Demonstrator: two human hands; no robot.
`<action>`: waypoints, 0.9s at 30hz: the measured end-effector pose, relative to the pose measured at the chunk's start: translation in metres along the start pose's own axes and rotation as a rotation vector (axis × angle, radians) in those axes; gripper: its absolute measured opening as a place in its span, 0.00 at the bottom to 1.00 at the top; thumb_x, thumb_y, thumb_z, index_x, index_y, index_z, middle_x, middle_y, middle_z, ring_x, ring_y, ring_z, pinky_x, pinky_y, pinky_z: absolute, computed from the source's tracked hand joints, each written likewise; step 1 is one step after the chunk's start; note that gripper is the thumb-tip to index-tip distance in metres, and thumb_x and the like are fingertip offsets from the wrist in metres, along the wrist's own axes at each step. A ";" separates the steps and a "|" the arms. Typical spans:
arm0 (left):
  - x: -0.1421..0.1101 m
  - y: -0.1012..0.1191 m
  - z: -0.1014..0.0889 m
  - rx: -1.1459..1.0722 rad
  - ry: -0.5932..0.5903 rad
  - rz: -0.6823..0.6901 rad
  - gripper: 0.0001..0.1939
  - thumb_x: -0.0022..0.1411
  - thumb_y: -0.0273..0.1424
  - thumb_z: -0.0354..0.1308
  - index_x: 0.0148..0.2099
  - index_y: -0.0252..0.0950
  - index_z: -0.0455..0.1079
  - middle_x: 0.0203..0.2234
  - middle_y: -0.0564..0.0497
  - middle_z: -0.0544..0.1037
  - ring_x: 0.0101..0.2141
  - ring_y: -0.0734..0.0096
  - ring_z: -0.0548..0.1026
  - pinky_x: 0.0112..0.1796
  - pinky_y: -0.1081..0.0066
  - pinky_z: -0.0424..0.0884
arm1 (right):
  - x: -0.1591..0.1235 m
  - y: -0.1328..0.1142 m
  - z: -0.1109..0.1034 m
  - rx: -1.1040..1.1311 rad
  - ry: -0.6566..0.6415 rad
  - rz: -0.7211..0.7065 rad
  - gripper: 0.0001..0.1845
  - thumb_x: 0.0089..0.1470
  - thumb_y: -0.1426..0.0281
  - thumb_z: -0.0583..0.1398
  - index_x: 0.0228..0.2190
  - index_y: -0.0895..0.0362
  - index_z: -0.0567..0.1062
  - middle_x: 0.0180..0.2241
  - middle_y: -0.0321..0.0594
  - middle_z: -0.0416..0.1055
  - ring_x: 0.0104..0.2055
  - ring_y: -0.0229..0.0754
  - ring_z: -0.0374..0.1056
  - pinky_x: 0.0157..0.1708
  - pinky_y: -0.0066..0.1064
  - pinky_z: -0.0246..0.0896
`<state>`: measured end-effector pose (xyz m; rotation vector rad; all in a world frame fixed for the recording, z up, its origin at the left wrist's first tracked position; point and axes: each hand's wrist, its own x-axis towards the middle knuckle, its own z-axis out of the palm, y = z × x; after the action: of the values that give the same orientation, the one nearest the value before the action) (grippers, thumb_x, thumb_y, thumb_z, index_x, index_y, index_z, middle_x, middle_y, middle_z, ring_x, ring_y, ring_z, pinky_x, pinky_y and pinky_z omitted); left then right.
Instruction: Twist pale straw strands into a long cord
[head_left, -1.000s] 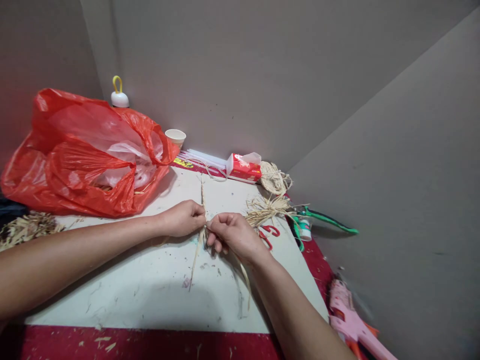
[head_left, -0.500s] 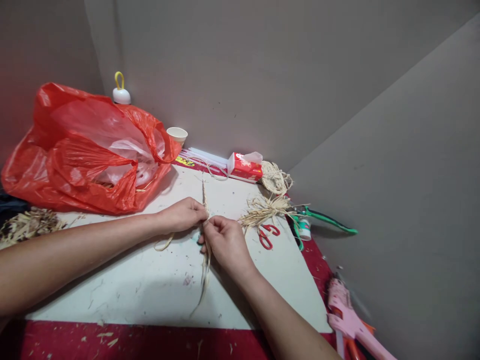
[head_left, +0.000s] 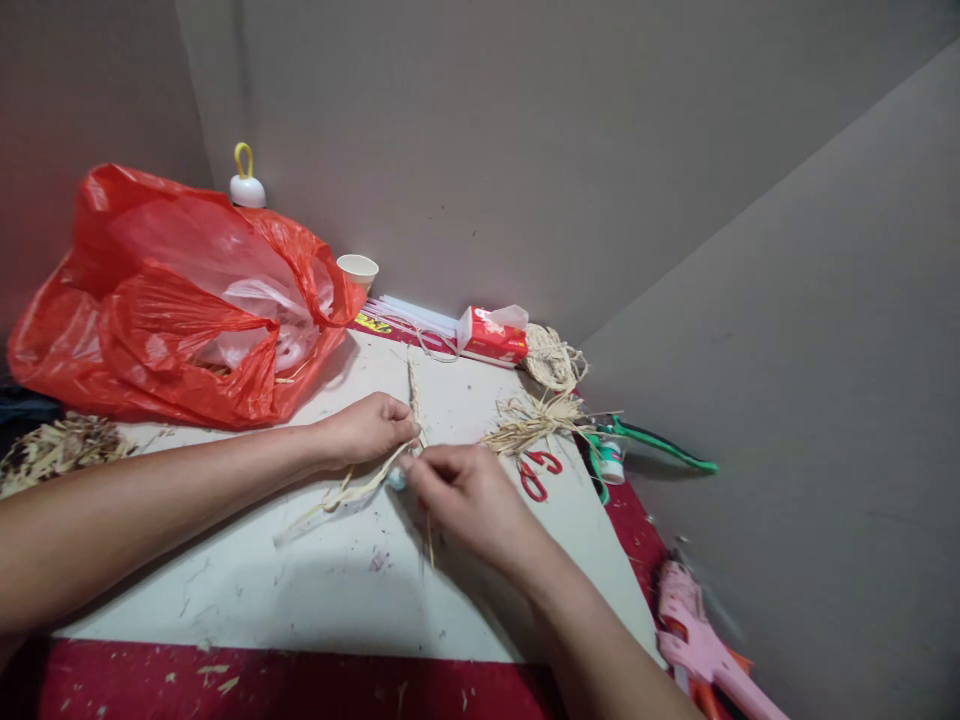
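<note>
My left hand (head_left: 367,430) pinches a plaited straw cord (head_left: 412,385) that runs away from me across the white board (head_left: 315,590). My right hand (head_left: 469,495) is closed just right of it, gripping loose straw strands (head_left: 352,490). Those strands trail left and toward me over the board. Both hands nearly touch at the point where the plait ends.
A red plastic bag (head_left: 180,300) fills the left. A paper cup (head_left: 358,270), a tissue pack (head_left: 491,335), a straw coil (head_left: 551,358), loose straw (head_left: 529,425), red scissors (head_left: 536,472) and green pliers (head_left: 652,445) lie behind and to the right. A pink tool (head_left: 705,650) lies near right.
The loose strands have swung from hanging toward me to trailing left across the board. My right hand has shifted slightly right and nearer me. My left hand has stayed put.
</note>
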<state>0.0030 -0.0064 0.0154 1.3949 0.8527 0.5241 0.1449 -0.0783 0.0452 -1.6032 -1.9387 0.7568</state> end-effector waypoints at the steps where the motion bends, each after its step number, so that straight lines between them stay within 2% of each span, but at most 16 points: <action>1: -0.001 0.002 -0.001 -0.024 -0.011 -0.010 0.12 0.50 0.36 0.56 0.22 0.33 0.63 0.13 0.59 0.62 0.15 0.83 0.55 0.18 0.78 0.49 | 0.002 0.002 -0.007 0.104 0.066 0.028 0.21 0.55 0.62 0.53 0.15 0.58 0.66 0.14 0.34 0.62 0.17 0.33 0.55 0.18 0.25 0.47; 3: -0.002 0.004 -0.003 -0.068 -0.048 -0.022 0.13 0.51 0.39 0.57 0.24 0.34 0.63 0.13 0.59 0.61 0.15 0.83 0.55 0.18 0.78 0.49 | 0.008 0.009 -0.018 0.258 0.233 0.096 0.18 0.54 0.60 0.56 0.21 0.59 0.70 0.19 0.36 0.67 0.17 0.32 0.57 0.18 0.24 0.50; 4: -0.002 0.004 -0.004 -0.086 -0.064 -0.017 0.14 0.51 0.40 0.57 0.24 0.34 0.64 0.13 0.59 0.61 0.15 0.83 0.55 0.18 0.78 0.50 | 0.011 0.013 -0.020 0.331 0.245 0.139 0.15 0.52 0.59 0.57 0.26 0.59 0.72 0.22 0.36 0.69 0.17 0.32 0.58 0.17 0.24 0.50; 5: -0.002 0.003 -0.005 -0.101 -0.074 -0.004 0.15 0.51 0.40 0.58 0.25 0.33 0.64 0.14 0.59 0.62 0.15 0.83 0.56 0.19 0.78 0.51 | 0.014 0.018 -0.020 0.413 0.189 0.183 0.15 0.51 0.59 0.58 0.30 0.59 0.73 0.24 0.37 0.70 0.17 0.32 0.58 0.16 0.24 0.48; 7: -0.002 0.001 -0.006 -0.116 -0.100 0.036 0.16 0.52 0.42 0.58 0.25 0.33 0.64 0.15 0.57 0.65 0.17 0.82 0.58 0.20 0.79 0.53 | 0.018 0.026 -0.014 0.608 -0.038 0.272 0.16 0.50 0.58 0.59 0.34 0.59 0.72 0.23 0.35 0.69 0.14 0.29 0.54 0.12 0.23 0.41; 9: -0.001 -0.002 -0.007 -0.095 -0.144 0.064 0.18 0.54 0.42 0.57 0.24 0.32 0.65 0.17 0.55 0.68 0.18 0.81 0.61 0.21 0.79 0.56 | 0.021 0.031 -0.005 0.781 -0.236 0.308 0.17 0.51 0.57 0.58 0.31 0.60 0.72 0.16 0.32 0.63 0.12 0.28 0.48 0.11 0.22 0.34; 12: 0.001 -0.006 -0.007 -0.018 -0.148 0.085 0.17 0.56 0.41 0.55 0.25 0.31 0.66 0.20 0.52 0.72 0.20 0.79 0.64 0.22 0.79 0.58 | 0.023 0.033 0.005 0.935 -0.392 0.303 0.17 0.50 0.58 0.60 0.24 0.60 0.68 0.13 0.27 0.54 0.13 0.27 0.41 0.12 0.22 0.30; 16: 0.003 -0.008 -0.008 0.127 -0.078 0.106 0.15 0.56 0.40 0.53 0.26 0.33 0.65 0.19 0.56 0.67 0.20 0.79 0.62 0.22 0.79 0.57 | 0.023 0.034 0.005 0.887 -0.406 0.311 0.17 0.48 0.60 0.62 0.23 0.58 0.63 0.17 0.26 0.53 0.15 0.26 0.39 0.12 0.21 0.31; 20: 0.001 -0.003 -0.008 0.255 -0.081 0.125 0.15 0.58 0.39 0.51 0.26 0.33 0.65 0.17 0.57 0.63 0.20 0.80 0.59 0.22 0.79 0.56 | 0.022 0.036 0.001 0.738 -0.403 0.263 0.17 0.53 0.57 0.57 0.25 0.58 0.64 0.18 0.26 0.50 0.16 0.28 0.40 0.12 0.20 0.34; 24: -0.001 0.001 -0.009 0.327 -0.110 0.181 0.16 0.59 0.37 0.49 0.26 0.33 0.67 0.20 0.55 0.69 0.23 0.78 0.64 0.26 0.78 0.59 | 0.023 0.039 0.000 0.711 -0.438 0.267 0.19 0.55 0.55 0.54 0.26 0.58 0.66 0.16 0.25 0.47 0.15 0.28 0.39 0.12 0.20 0.34; 27: 0.000 0.000 -0.011 0.379 -0.091 0.237 0.15 0.59 0.35 0.48 0.27 0.32 0.69 0.21 0.55 0.70 0.24 0.77 0.64 0.28 0.77 0.60 | 0.025 0.041 0.001 0.840 -0.453 0.306 0.18 0.54 0.56 0.56 0.23 0.58 0.63 0.14 0.24 0.46 0.14 0.28 0.38 0.11 0.19 0.33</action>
<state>-0.0049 0.0005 0.0161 1.8689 0.7407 0.4900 0.1686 -0.0475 0.0160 -1.2410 -1.3038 1.8830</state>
